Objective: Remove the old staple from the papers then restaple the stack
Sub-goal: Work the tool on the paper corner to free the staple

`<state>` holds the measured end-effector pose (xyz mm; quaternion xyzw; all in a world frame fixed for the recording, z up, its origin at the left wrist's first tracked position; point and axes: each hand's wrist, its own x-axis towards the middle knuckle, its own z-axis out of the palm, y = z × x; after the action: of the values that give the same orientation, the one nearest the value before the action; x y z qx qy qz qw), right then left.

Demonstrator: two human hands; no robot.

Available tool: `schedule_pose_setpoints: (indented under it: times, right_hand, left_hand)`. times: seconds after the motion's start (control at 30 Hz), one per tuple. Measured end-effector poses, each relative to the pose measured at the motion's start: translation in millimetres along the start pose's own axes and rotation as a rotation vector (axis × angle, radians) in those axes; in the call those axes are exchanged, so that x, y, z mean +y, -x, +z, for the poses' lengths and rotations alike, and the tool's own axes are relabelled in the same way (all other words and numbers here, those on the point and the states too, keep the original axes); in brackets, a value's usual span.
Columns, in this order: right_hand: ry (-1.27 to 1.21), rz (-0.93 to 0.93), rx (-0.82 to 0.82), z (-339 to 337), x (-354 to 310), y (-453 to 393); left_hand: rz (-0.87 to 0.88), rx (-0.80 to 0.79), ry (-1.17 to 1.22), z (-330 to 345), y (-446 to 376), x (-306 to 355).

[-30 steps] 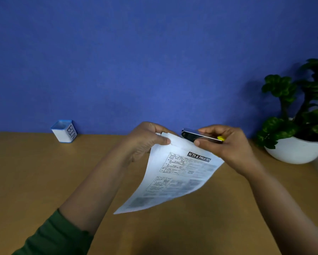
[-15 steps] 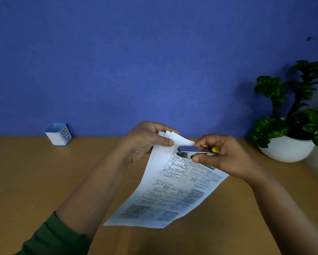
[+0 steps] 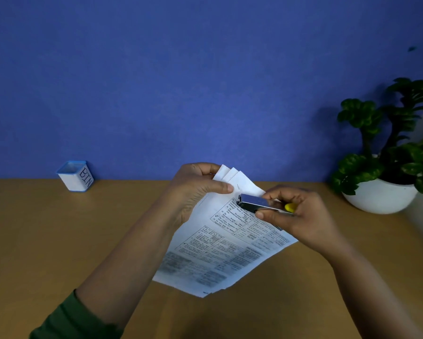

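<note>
Both hands work over the table (image 3: 46, 241) centre. The left hand (image 3: 195, 189) pinches the papers (image 3: 220, 255) and the right hand (image 3: 301, 216) grips the stapler (image 3: 257, 204), blocking passage there. Obstacles: bin (image 3: 75, 176) at 10 o'clock against the wall, potted plant (image 3: 386, 167) at 2 o'clock. Open tabletop lies at 8 o'clock and at 4 o'clock.

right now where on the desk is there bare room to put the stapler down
Bare desk lies between the bin and the left hand. A smaller patch sits between the right hand and the plant pot. The middle is crowded by the papers and the stapler.
</note>
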<state>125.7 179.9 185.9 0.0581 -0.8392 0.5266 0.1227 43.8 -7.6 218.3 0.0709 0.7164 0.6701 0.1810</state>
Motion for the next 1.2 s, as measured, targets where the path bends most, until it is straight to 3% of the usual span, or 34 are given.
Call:
schedule_pose_setpoints:
  times: [0.47,0.77,1.2]
  right_hand:
    - [-0.033,0.036,0.034,1.5,3.3,0.8]
    - [-0.131,0.153,0.102,9.0,3.3,1.7]
    - [-0.241,0.198,0.175,16.2,3.2,2.6]
  left_hand:
    - [-0.051,-0.123,-0.09,3.3,-2.0,3.5]
    - [0.008,-0.076,-0.13,3.8,-5.1,1.3]
    - [-0.058,-0.044,-0.251,4.1,-8.9,2.5]
